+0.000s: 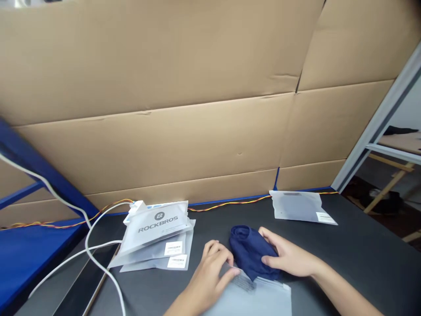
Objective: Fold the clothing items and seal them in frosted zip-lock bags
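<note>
A rolled dark navy cloth (251, 252) sits at the mouth of a frosted zip bag (259, 300), its lower corner overlapping the bag's zip edge. My right hand (286, 254) grips the cloth from the right, thumb on top. At the bag's upper left, my left hand (215, 272) pinches the edge of the opening between thumb and fingers. Dark printed text shows through the plastic beside the left thumb. The lower part of the bag runs out of view at the bottom.
Left of my hands lies a stack of frosted ROCKBROS bags (158, 228) with white labels. One more labelled bag (296, 206) lies at the back right. White cables (88, 232) loop over the black table (355, 263). Cardboard (184, 149) walls the back.
</note>
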`<action>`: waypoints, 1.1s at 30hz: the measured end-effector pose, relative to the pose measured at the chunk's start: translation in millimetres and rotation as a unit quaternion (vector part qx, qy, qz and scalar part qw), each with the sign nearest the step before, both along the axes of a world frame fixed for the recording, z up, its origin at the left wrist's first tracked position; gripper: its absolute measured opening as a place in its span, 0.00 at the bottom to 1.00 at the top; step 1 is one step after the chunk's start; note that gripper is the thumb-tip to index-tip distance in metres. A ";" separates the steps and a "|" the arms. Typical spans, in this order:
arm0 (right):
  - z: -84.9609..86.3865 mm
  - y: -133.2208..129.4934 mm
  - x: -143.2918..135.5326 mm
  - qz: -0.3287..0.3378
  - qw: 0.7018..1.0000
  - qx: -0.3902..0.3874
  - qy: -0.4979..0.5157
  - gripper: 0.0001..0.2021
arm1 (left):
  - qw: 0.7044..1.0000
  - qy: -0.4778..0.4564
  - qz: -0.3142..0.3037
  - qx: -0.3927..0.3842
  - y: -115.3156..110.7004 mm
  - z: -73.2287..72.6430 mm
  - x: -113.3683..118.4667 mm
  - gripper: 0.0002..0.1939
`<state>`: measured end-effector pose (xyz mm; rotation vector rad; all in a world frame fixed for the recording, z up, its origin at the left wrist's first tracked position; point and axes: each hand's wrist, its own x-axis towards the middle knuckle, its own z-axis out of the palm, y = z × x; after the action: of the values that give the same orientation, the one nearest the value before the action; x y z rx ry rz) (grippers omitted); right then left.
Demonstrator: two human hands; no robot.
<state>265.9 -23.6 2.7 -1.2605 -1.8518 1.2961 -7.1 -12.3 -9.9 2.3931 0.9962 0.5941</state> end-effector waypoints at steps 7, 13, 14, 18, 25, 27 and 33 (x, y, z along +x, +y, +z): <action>-9.5 3.1 -9.6 -0.014 0.998 0.051 0.027 0.08 | 0.999 -0.021 -0.039 0.008 4.7 -10.7 -4.1 0.05; -8.6 3.2 -1.8 0.041 0.997 -0.019 0.067 0.10 | 0.999 0.003 -0.012 0.050 5.1 -14.1 -2.2 0.08; -10.2 2.0 -3.1 0.058 0.995 -0.036 0.076 0.11 | 0.998 0.011 -0.010 0.060 4.4 -13.9 -0.8 0.08; -19.4 -3.6 -14.2 0.043 0.994 -0.067 0.070 0.17 | 0.995 0.022 0.009 0.101 0.5 -12.2 3.8 0.08; -16.4 -2.1 -1.3 0.202 0.965 -0.164 0.017 0.26 | 0.996 -0.005 -0.024 0.087 -4.4 -3.5 4.3 0.10; -17.1 -0.9 0.8 0.253 0.942 -0.219 0.019 0.26 | 0.997 -0.015 -0.051 0.057 -5.6 0.8 5.9 0.05; -22.8 -3.4 -16.7 0.265 0.939 -0.216 0.038 0.27 | 0.993 0.002 -0.114 -0.020 -3.6 11.5 5.8 0.13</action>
<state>249.2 -27.0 -20.1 -0.9063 -1.9937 2.1000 -1.3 -15.9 1.6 2.4285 0.7157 0.4828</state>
